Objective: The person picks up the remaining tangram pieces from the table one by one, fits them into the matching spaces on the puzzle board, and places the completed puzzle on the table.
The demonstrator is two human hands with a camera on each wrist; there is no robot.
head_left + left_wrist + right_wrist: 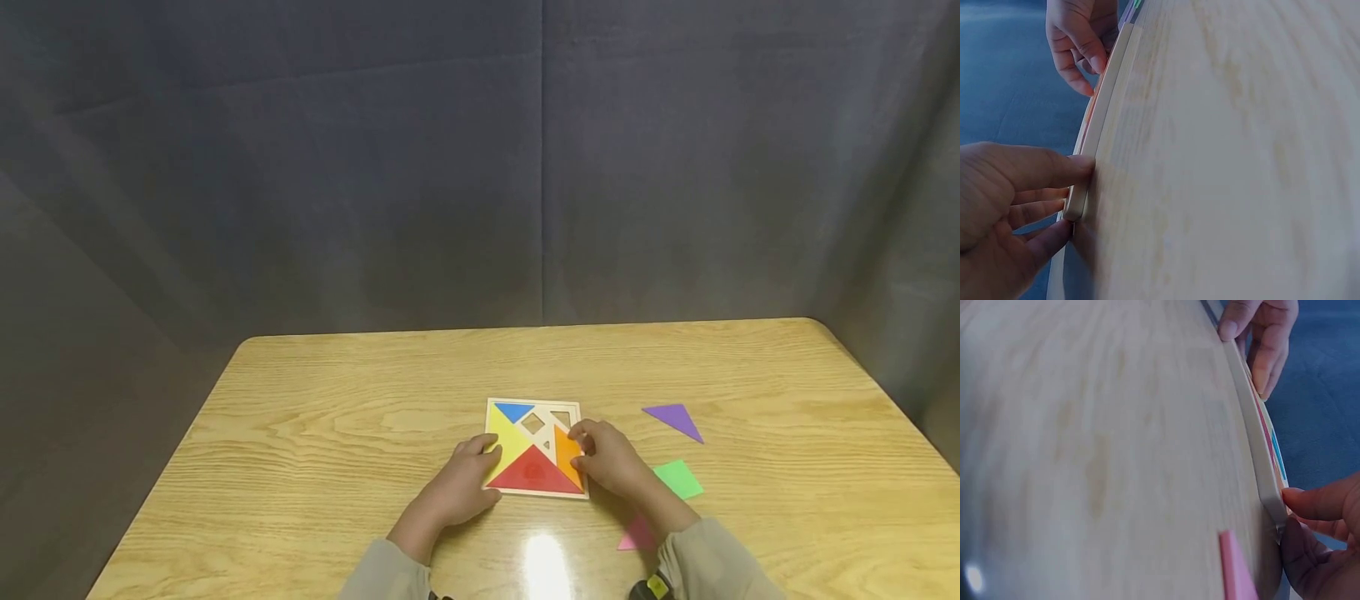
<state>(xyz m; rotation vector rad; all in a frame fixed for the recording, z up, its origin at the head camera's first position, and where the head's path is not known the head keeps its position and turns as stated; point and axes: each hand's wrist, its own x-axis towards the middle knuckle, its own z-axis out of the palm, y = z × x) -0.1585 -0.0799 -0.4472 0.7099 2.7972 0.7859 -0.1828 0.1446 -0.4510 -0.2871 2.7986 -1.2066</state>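
Note:
A shallow wooden tangram tray (536, 495) lies flat on the table. In it sit a yellow triangle (506, 437), a red triangle (534, 473), a small blue triangle (514, 411) and an orange parallelogram (564, 452). My left hand (463, 486) grips the tray's left side, its thumb near the front left corner. At the right side, my right hand (611, 457) pinches the orange parallelogram with thumb and index finger, partly covering it. Bare square and triangular recesses show near the tray's back right. The left wrist view has the left fingers (1047, 169) on the tray's corner.
Right of the tray lie a purple triangle (677, 419), a green square (681, 479) and a pink triangle (636, 536), the last partly behind the right forearm. The wooden table (337, 433) meets a dark curtain (450, 208) at the back.

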